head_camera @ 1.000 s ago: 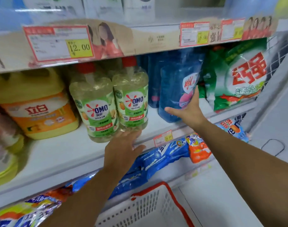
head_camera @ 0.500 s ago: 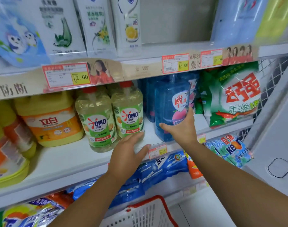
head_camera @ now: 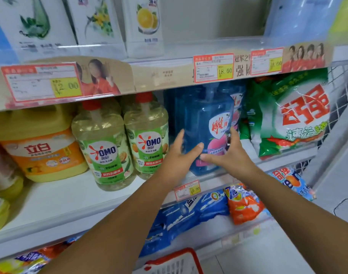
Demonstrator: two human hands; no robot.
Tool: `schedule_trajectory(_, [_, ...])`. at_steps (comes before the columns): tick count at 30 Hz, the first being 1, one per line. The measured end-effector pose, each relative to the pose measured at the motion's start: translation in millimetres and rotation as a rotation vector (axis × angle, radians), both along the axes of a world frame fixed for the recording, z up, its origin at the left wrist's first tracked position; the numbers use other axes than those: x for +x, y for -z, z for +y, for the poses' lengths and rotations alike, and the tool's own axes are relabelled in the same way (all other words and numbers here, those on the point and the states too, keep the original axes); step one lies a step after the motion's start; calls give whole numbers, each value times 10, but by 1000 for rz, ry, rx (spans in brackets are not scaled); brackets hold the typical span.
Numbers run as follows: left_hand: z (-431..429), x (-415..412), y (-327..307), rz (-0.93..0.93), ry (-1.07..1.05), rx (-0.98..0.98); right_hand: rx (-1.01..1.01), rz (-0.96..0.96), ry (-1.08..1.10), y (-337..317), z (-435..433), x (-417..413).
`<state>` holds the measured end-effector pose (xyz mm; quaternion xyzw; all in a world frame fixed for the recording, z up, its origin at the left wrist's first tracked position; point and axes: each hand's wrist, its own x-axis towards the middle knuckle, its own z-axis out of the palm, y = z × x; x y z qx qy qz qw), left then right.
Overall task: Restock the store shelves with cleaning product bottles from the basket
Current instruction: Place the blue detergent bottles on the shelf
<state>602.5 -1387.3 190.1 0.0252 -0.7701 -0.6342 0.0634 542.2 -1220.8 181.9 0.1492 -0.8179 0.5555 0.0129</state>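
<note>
The left hand [head_camera: 176,158] and right hand [head_camera: 229,156] clasp the upright blue bottle [head_camera: 203,117] of blue liquid on the middle shelf [head_camera: 60,200], just beside two OMO bottles [head_camera: 146,133]; the basket [head_camera: 190,252] shows only its rim.

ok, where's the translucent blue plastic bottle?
Head view, centre-right: blue bottle on middle shelf, between yellowish OMO bottle and green powder bag, held by left hand and right hand.
</note>
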Motion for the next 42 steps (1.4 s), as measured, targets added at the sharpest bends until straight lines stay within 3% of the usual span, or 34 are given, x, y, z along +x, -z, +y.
schedule_trajectory(5, [44,-194,137,-35,-5,-21,-30,-116,-286,-233,278,-169])
schedule_trajectory(22, [46,-315,35,127,-27,-44,-309,-133,-248,-123,253,-180])
schedule_trajectory(31, [311,-463,-328,117,-42,-404,-616,-316,-212,103,403,-181])
schedule_trajectory(36, [221,-327,-362,103,127,-304,-674,-254,-124,39,401,-8])
schedule_trajectory(42, [176,218,-570,87,112,-155,-599,-220,-120,-302,411,519])
